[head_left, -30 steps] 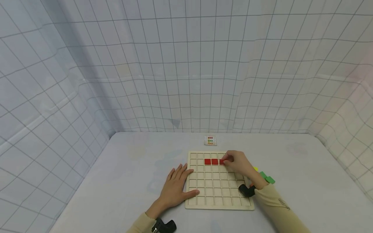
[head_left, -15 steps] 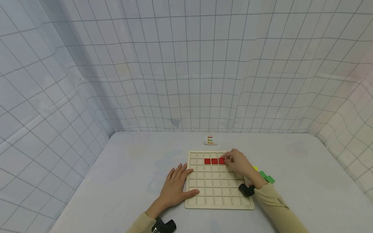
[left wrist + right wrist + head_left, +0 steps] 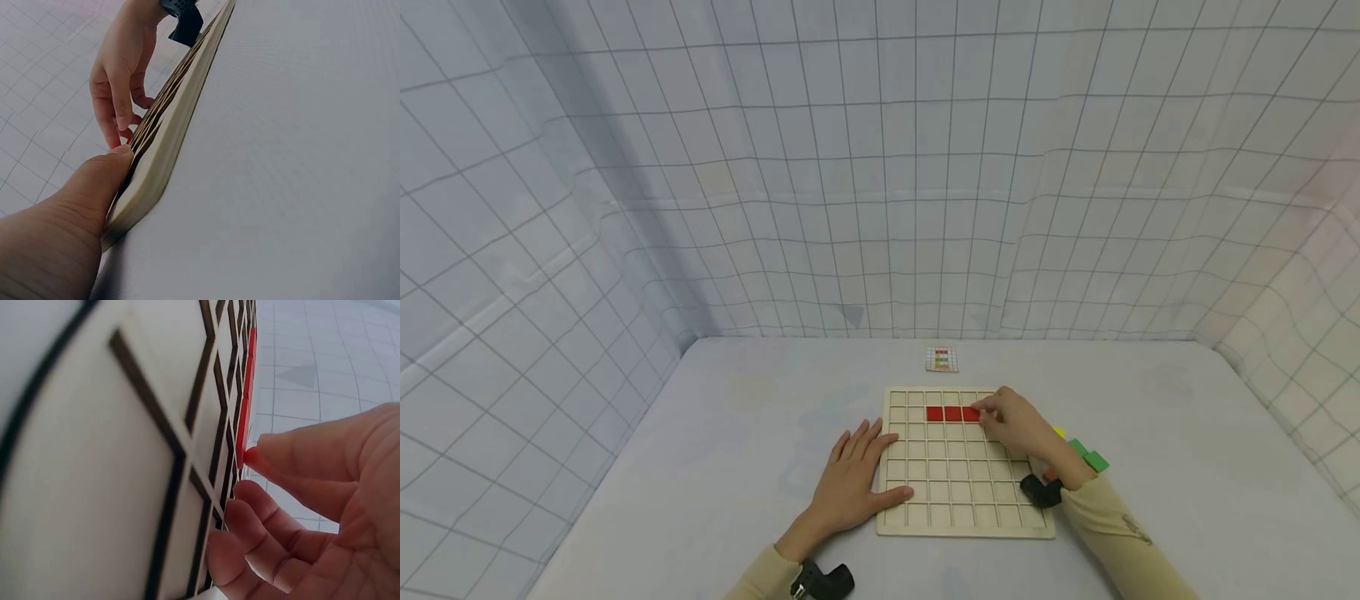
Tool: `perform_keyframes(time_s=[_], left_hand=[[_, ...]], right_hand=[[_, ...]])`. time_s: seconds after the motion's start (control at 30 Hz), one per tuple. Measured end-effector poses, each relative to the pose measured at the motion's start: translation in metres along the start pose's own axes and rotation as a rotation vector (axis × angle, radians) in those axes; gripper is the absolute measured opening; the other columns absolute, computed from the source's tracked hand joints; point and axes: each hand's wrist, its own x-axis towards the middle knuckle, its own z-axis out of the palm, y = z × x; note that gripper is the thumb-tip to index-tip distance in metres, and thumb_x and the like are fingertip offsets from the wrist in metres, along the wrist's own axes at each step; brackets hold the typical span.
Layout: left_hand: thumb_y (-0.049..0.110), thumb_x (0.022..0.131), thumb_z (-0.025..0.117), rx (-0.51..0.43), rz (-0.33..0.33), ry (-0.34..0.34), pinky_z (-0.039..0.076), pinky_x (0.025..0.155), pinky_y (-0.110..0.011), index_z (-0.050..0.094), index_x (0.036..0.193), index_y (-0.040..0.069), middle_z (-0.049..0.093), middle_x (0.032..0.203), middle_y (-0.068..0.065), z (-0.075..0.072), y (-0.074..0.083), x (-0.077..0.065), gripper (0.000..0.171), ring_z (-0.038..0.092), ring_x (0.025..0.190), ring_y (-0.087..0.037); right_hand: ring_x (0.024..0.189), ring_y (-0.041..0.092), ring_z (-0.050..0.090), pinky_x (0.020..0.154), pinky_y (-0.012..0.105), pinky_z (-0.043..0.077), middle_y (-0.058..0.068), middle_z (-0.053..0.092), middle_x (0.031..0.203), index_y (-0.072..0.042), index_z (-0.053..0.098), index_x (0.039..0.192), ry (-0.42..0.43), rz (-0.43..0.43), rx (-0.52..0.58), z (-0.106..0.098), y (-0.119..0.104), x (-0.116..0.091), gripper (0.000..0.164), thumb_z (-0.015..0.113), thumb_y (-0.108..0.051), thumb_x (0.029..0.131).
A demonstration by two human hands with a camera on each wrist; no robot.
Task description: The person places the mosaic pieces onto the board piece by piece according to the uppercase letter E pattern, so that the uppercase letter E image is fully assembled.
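Note:
My left hand (image 3: 847, 483) lies spread over the left edge of a pale grid board (image 3: 955, 521). Its thumb (image 3: 103, 178) rests on the board's face, seen close in the left wrist view. Three red square tiles sit side by side in the board's upper rows: the left one (image 3: 934, 414), the middle one (image 3: 952, 414) and the right one (image 3: 970, 414). At the right end of that row, the thumb and forefinger of my right hand (image 3: 1017, 425) touch the last tile's edge. The other fingers (image 3: 247, 519) bend loosely over the grid.
Beyond the board lies a small printed card (image 3: 942, 360) with a coloured grid. Green tiles (image 3: 1097, 461), a yellow tile (image 3: 1059, 432) and an orange-red tile (image 3: 1051, 474) lie by the right wrist, partly covered by it. A grid-patterned curtain (image 3: 880, 208) stands behind the table.
The rightmost red tile has shifted slightly left and now lies in line with the other two. My right fingers have drawn back to its right edge. My left hand has not moved.

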Motion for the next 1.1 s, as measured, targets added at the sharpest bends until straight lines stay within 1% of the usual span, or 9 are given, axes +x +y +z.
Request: perform_keyframes(time_s=[0.13,0.23,0.3,0.4,0.57,0.7,0.87,1.0,1.1], left_hand=[[0.071,0.083,0.051,-0.003,-0.003,-0.005,0.007,0.112,-0.047,0.04,0.143,0.017,0.027,0.152,-0.01,0.0,0.001,0.0,0.082,0.016,0.141,-0.028],[0.072,0.083,0.05,0.001,-0.006,-0.011,0.007,0.112,-0.047,0.039,0.143,0.018,0.027,0.152,-0.01,0.0,0.001,0.001,0.082,0.015,0.142,-0.027],[0.072,0.083,0.05,0.0,-0.006,-0.012,0.006,0.112,-0.046,0.039,0.144,0.018,0.027,0.152,-0.01,0.0,0.001,0.001,0.082,0.015,0.142,-0.027],[0.071,0.083,0.051,0.002,-0.005,-0.007,0.007,0.112,-0.047,0.039,0.143,0.018,0.027,0.152,-0.01,0.0,0.0,0.001,0.081,0.016,0.141,-0.028],[0.072,0.083,0.05,0.008,-0.006,-0.008,0.008,0.112,-0.047,0.039,0.143,0.018,0.028,0.152,-0.01,0.0,-0.001,0.001,0.082,0.016,0.141,-0.027],[0.072,0.083,0.049,0.005,-0.004,-0.011,0.007,0.112,-0.047,0.039,0.143,0.018,0.027,0.152,-0.01,0.0,-0.001,0.0,0.082,0.016,0.141,-0.027],[0.072,0.083,0.049,0.002,-0.001,-0.006,0.007,0.112,-0.047,0.039,0.143,0.018,0.027,0.152,-0.01,0.0,-0.001,0.0,0.082,0.016,0.141,-0.027],[0.072,0.083,0.049,-0.006,-0.002,-0.008,0.006,0.112,-0.047,0.039,0.143,0.018,0.027,0.152,-0.009,0.0,-0.001,0.0,0.081,0.015,0.142,-0.027],[0.071,0.083,0.049,-0.015,-0.004,-0.012,0.005,0.112,-0.047,0.039,0.143,0.019,0.027,0.152,-0.009,0.0,-0.001,0.0,0.08,0.015,0.142,-0.027]], right_hand=[[0.079,0.016,0.053,0.067,0.032,0.047,0.005,0.056,0.096,0.002,0.065,0.115,-0.045,-0.058,0.017,-0.007,0.003,-0.005,0.024,0.058,-0.007,0.094],[0.089,0.021,0.057,0.074,0.036,0.049,0.009,0.057,0.104,0.001,0.064,0.116,-0.084,-0.081,0.061,-0.015,0.004,-0.011,0.025,0.058,-0.01,0.095],[0.093,0.024,0.057,0.076,0.038,0.05,0.011,0.056,0.11,0.0,0.063,0.117,-0.095,-0.078,0.087,-0.021,0.005,-0.016,0.025,0.059,-0.011,0.095],[0.094,0.024,0.058,0.074,0.037,0.05,0.011,0.058,0.113,-0.002,0.064,0.115,-0.076,-0.073,0.088,-0.029,0.009,-0.021,0.024,0.06,-0.013,0.095],[0.092,0.023,0.058,0.073,0.038,0.05,0.008,0.061,0.108,-0.006,0.068,0.106,-0.013,0.034,0.047,-0.043,0.021,-0.031,0.017,0.062,-0.016,0.094],[0.092,0.026,0.057,0.075,0.042,0.049,0.007,0.062,0.102,-0.007,0.068,0.1,-0.002,0.121,0.002,-0.051,0.029,-0.039,0.015,0.065,-0.018,0.091],[0.09,0.028,0.056,0.077,0.046,0.048,0.007,0.06,0.096,-0.004,0.068,0.099,-0.018,0.144,-0.033,-0.057,0.041,-0.046,0.02,0.073,-0.016,0.084],[0.085,0.025,0.055,0.076,0.043,0.047,0.005,0.06,0.092,-0.002,0.067,0.098,-0.046,0.156,-0.039,-0.06,0.046,-0.051,0.025,0.077,-0.015,0.079],[0.083,0.024,0.054,0.074,0.041,0.047,0.005,0.059,0.091,-0.003,0.066,0.096,-0.074,0.181,-0.026,-0.062,0.049,-0.053,0.026,0.079,-0.015,0.077]])
